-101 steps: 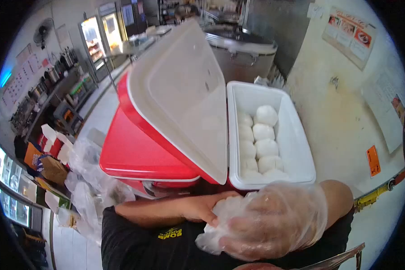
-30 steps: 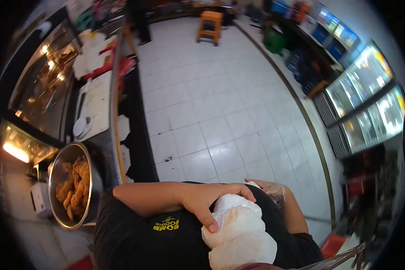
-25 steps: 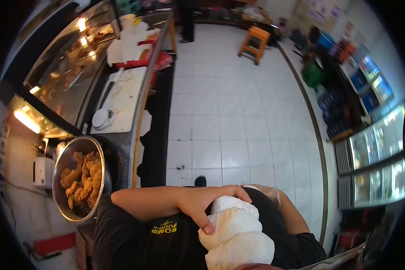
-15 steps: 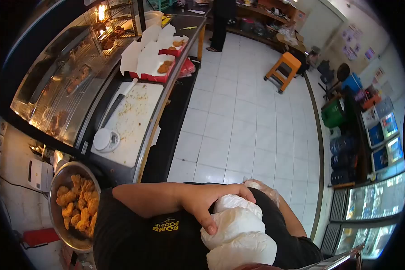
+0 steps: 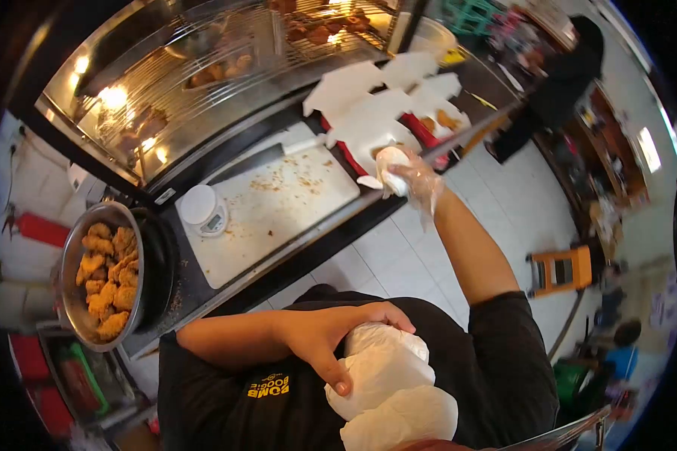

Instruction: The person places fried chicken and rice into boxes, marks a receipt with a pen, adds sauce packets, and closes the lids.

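My left hand [image 5: 325, 340] is closed around a stack of white paper-wrapped bundles [image 5: 387, 367], pressed against my black shirt. My right hand [image 5: 415, 179], in a clear plastic glove, grips one white wrapped bundle [image 5: 393, 168] at the near edge of an open red-and-white takeaway box [image 5: 361, 124]. What lies inside that box is mostly hidden by the bundle and hand. Beside it a second open box [image 5: 427, 129] has fried chicken pieces [image 5: 448, 119] in it. To the left lies a white cutting board [image 5: 278, 218] covered in crumbs, with a knife [image 5: 250, 162] along its far edge.
A white kitchen scale [image 5: 203, 209] stands on the board's left end. Fried chicken fills a metal bowl [image 5: 69, 301] at far left. Behind the counter is a lit display cabinet [image 5: 226, 98]. Another person [image 5: 560, 90] in black stands at back right, beyond an orange stool [image 5: 563, 270].
My right hand has gone from beside the stack out to the box, carrying a wrapped bundle. My left hand still holds the stack. The view has turned left toward the counter.
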A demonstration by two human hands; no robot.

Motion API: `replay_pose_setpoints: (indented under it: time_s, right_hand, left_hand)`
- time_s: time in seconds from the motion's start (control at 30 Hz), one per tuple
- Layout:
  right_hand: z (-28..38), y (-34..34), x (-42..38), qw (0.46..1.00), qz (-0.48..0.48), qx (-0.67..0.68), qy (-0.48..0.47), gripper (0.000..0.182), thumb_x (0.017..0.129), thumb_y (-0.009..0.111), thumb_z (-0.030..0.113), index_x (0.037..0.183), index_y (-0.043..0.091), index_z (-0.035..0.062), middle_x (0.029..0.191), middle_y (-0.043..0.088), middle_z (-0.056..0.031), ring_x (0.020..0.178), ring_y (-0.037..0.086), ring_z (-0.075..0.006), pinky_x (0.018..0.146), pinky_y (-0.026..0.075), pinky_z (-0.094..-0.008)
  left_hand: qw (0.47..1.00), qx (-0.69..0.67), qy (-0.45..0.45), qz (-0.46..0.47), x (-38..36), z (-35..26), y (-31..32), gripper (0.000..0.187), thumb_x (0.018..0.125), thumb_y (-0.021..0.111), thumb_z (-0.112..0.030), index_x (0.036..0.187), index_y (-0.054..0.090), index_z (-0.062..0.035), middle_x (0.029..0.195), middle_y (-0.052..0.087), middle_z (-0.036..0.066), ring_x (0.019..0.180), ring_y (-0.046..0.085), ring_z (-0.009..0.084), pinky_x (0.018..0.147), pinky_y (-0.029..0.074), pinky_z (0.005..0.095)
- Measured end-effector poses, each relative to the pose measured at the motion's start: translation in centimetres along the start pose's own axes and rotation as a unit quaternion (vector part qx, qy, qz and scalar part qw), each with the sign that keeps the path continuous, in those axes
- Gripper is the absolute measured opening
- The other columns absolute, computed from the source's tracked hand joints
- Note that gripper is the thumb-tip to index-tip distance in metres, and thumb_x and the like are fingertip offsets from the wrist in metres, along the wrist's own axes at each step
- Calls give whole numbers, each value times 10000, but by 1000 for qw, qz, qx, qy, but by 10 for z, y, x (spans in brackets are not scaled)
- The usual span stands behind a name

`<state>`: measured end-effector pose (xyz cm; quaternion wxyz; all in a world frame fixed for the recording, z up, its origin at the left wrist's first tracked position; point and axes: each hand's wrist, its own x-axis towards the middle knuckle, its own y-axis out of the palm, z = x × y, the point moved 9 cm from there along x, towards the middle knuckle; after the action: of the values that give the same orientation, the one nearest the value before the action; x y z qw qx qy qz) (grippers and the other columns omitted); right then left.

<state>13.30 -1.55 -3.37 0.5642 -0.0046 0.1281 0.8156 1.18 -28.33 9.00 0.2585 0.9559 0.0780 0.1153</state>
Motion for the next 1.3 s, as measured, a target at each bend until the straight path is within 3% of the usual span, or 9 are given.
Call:
replay_pose_setpoints:
  time_s: [0.13,0.2,0.33,0.43,0.8,0.93,1.03,1.17,1.3]
  right_hand:
    - [-24,-16,111,938,-46,-343,1,687,728,699,393,1262,426,57,1132,572,-147,1023,567,-256,856,474,-365]
    - [-64,-36,163,744,-93,-660,-54,727,724,647,507,1259,432,63,1143,571,-175,1043,564,-299,903,448,-374]
    - [-24,3,128,720,-28,-680,139,740,710,560,591,1263,460,109,1191,550,-166,1116,515,-317,955,406,-365]
    - [-15,-4,142,676,7,-736,38,614,732,588,528,1189,534,123,1181,559,-149,1094,530,-313,941,419,-366]
    - [-8,-5,139,741,149,-643,-124,349,800,500,200,1127,575,104,1163,563,-124,1144,484,-272,985,376,-349]
    - [-5,-24,129,666,192,-717,-67,364,862,505,264,1185,540,100,1194,537,-136,1154,476,-244,984,380,-349]
    - [115,22,87,842,303,-437,-93,403,864,528,268,1220,502,80,1200,529,-134,1128,496,-239,947,422,-347]
    - [228,72,-24,683,578,-242,-376,489,858,549,226,1302,425,63,1254,492,-124,1188,451,-205,978,416,-343]
    - [222,54,-34,641,619,-262,-370,496,836,566,207,1294,436,66,1238,505,-125,1172,465,-207,971,421,-341]
  left_hand:
    - [996,-25,48,-75,-2,-26,-55,1015,545,873,-349,1307,288,-21,1233,440,156,1123,465,214,915,397,357]
    - [996,-21,54,-72,-1,-47,-82,1010,556,868,-367,1304,287,-16,1234,445,162,1118,473,214,911,401,356]
    - [996,-29,48,-66,10,-71,-129,1031,542,872,-392,1300,292,-4,1234,452,162,1108,483,210,905,406,348]
    - [997,12,60,-49,23,-86,-152,1042,526,880,-384,1300,295,-4,1236,452,155,1102,486,204,903,407,346]
    - [993,-17,58,-97,46,-99,-182,1047,526,881,-364,1301,288,15,1244,443,156,1114,474,198,916,397,342]
    - [989,-1,51,-136,58,-95,-193,1068,511,886,-366,1302,285,27,1248,437,157,1112,475,198,926,386,339]
    - [979,16,83,-186,70,-95,-206,1017,557,849,-384,1309,296,20,1203,449,124,1109,454,188,933,367,339]
    - [964,-63,105,-238,99,-78,-228,1034,547,864,-370,1321,288,3,1221,457,107,1133,441,178,949,364,340]
    - [960,-65,90,-259,125,-69,-246,1030,534,874,-376,1315,302,-23,1215,466,95,1139,441,176,956,367,338]
